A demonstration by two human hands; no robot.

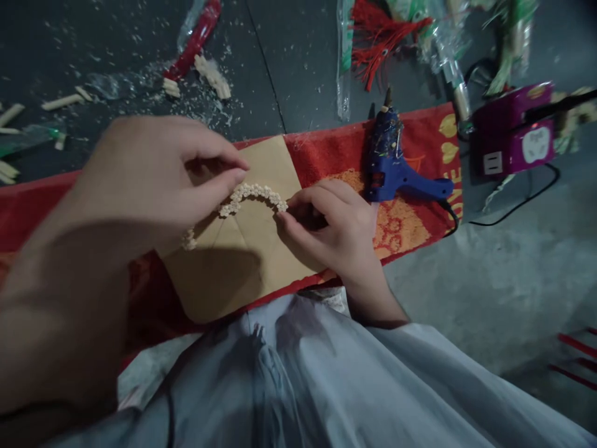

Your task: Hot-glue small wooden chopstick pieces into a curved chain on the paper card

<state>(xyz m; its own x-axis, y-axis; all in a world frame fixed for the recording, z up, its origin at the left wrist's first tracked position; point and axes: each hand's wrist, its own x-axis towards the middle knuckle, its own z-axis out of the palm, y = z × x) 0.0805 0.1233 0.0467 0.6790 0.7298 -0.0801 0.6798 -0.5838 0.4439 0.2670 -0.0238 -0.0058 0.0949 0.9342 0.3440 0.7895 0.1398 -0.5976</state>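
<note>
A curved strip of small cream bead-like or flower-like pieces (259, 192) lies over a tan sheet of card or paper (224, 280). My right hand (333, 221) pinches the strip's right end between thumb and forefinger. Just above the strip's left part, my left hand (186, 174) is closed, thumb and fingertips nearly together; whatever may be between them is too small to make out. More cream pieces (189, 240) show at the lower left, partly covered by my left hand. The sheet rests on a red patterned towel (321, 152).
A blue glue gun (389, 162) lies on the towel at the right, its cord running off. Beyond it are a purple power socket block (513, 134) and red fringed lures or tassels (385, 40). Cream sticks (212, 76), plastic wrappers and white crumbs lie on the dark tabletop (298, 56).
</note>
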